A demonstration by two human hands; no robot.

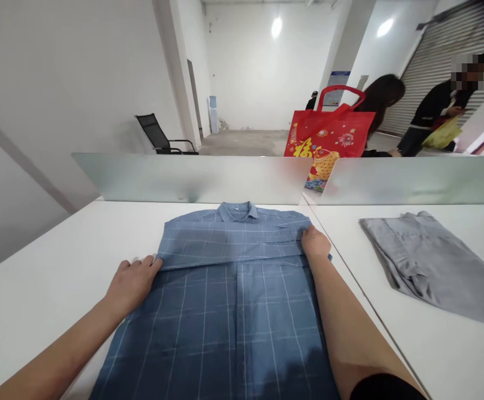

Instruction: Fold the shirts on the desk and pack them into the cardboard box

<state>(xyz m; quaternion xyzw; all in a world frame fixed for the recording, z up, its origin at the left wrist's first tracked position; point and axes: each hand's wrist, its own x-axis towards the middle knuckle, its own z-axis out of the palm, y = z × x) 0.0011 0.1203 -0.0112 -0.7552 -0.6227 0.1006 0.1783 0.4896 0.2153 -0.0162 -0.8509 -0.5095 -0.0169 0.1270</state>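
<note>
A blue checked shirt lies flat on the white table, collar toward the far side, with its sleeves folded across the chest. My left hand rests at the shirt's left edge, fingers curled over the fold of the sleeve. At the right edge, my right hand pinches the folded cloth, its fingers tucked out of sight.
A grey folded garment lies on the adjoining table to the right. Frosted dividers stand along the far edge. Behind them are a red tote bag, a black chair and two people at the back right.
</note>
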